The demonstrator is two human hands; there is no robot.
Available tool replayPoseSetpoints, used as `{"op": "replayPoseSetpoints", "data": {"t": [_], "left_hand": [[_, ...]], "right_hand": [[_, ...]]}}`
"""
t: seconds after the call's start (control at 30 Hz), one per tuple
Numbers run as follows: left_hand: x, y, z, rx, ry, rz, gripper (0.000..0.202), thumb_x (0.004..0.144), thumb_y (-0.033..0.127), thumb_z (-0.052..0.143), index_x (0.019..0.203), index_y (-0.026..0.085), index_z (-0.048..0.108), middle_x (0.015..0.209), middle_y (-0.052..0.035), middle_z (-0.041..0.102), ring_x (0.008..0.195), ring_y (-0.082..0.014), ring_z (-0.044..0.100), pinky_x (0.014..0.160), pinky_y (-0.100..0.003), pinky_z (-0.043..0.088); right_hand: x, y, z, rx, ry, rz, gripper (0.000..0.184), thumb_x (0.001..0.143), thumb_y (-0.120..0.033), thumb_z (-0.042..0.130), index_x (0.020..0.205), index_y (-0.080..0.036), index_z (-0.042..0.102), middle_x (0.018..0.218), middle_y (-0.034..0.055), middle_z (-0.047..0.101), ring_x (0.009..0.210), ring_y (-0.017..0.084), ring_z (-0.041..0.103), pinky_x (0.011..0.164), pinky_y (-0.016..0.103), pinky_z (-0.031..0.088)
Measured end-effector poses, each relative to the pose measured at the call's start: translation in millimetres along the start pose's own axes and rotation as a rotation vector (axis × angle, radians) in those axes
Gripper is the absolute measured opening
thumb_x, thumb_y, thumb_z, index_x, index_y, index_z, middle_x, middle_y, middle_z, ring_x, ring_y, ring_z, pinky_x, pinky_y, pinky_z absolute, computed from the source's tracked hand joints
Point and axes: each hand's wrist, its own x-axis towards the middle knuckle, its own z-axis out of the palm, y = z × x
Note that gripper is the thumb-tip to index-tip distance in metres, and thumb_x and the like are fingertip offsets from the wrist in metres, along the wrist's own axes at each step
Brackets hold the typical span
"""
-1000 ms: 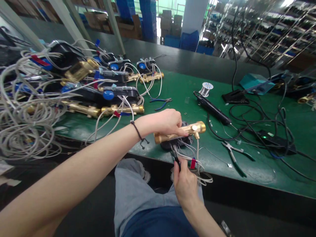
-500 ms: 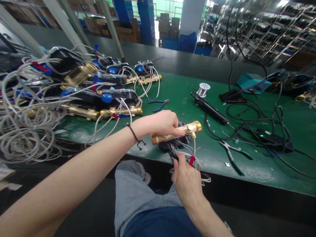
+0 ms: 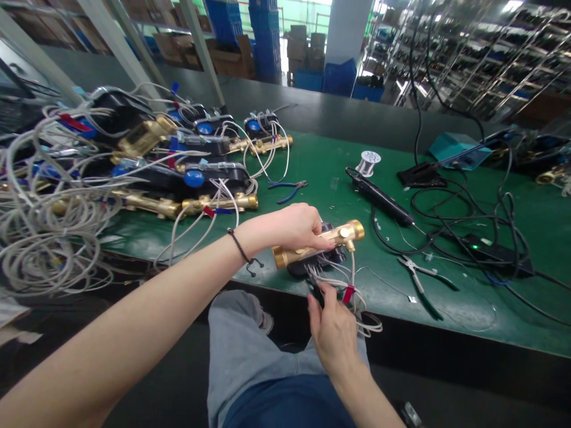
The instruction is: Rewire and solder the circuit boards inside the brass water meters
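Observation:
My left hand [image 3: 300,227] is closed over a brass pipe fitting [image 3: 353,230] with threaded ends, pressing it near the bench's front edge. Beneath the brass lies its black housing [image 3: 300,269], partly covered by the fitting and fingers. Grey cables [image 3: 369,326] with a red tag [image 3: 348,294] come out of it and hang over the edge. Just below, my right hand [image 3: 335,330] pinches a slim black tool [image 3: 316,290], its tip among the thin wires at the housing; its exact kind is hidden by the fingers.
At left lie several brass-and-black meter units [image 3: 218,203] with coiled grey cables [image 3: 66,255]. Blue-handled cutters [image 3: 289,191] rest behind my left hand. To the right are a solder spool [image 3: 368,163], a soldering iron [image 3: 381,199], green-handled pliers [image 3: 422,285] and tangled black cords [image 3: 446,208].
My right hand has shifted slightly left, its thumb and fingers opening a little around the black tool, more of which shows. The left hand still holds the fitting in about the same place.

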Motion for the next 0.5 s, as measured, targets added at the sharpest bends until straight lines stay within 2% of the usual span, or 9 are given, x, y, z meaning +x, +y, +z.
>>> {"op": "replayPoseSetpoints", "data": {"t": [0.1, 0.2, 0.33, 0.5], "left_hand": [[-1.0, 1.7, -1.4, 0.002, 0.003, -0.005, 0.050, 0.079, 0.058, 0.051, 0.054, 0.016, 0.065, 0.043, 0.0012, 0.047, 0.041, -0.0090, 0.035, 0.047, -0.027, 0.021], [-2.9, 3.5, -3.0, 0.010, 0.003, -0.005, 0.050, 0.079, 0.057, 0.051, 0.054, 0.016, 0.064, 0.040, 0.0022, 0.041, 0.040, -0.0094, 0.032, 0.048, -0.028, 0.022], [-4.6, 5.0, -4.3, -0.007, 0.009, 0.004, 0.049, 0.078, 0.056, 0.053, 0.051, 0.016, 0.062, 0.038, 0.0032, 0.037, 0.039, -0.0092, 0.030, 0.047, -0.027, 0.023], [-4.1, 4.8, -4.4, -0.016, 0.007, -0.002, 0.047, 0.077, 0.054, 0.055, 0.053, 0.015, 0.064, 0.039, 0.0035, 0.035, 0.039, -0.0088, 0.028, 0.046, -0.026, 0.023]], "right_hand": [[6.3, -1.0, -11.8, -0.165, -0.040, -0.055, 0.019, 0.094, -0.022, 0.038, 0.098, -0.016, 0.056, 0.068, 0.0028, 0.066, 0.048, 0.017, 0.062, 0.044, 0.025, 0.038], [6.2, -5.3, -11.8, -0.259, -0.101, -0.008, 0.023, 0.094, -0.023, 0.036, 0.088, -0.017, 0.057, 0.058, 0.0015, 0.062, 0.041, 0.017, 0.059, 0.039, 0.024, 0.030], [-1.4, -10.1, 3.5, -0.071, -0.126, 0.130, 0.036, 0.097, -0.028, 0.026, 0.081, -0.015, 0.056, 0.047, 0.0022, 0.056, 0.037, 0.016, 0.055, 0.039, 0.023, 0.027], [-7.7, -7.5, 20.5, 0.097, -0.093, 0.136, 0.043, 0.098, -0.030, 0.018, 0.083, -0.015, 0.055, 0.055, 0.0034, 0.061, 0.045, 0.015, 0.058, 0.043, 0.023, 0.032]]}}
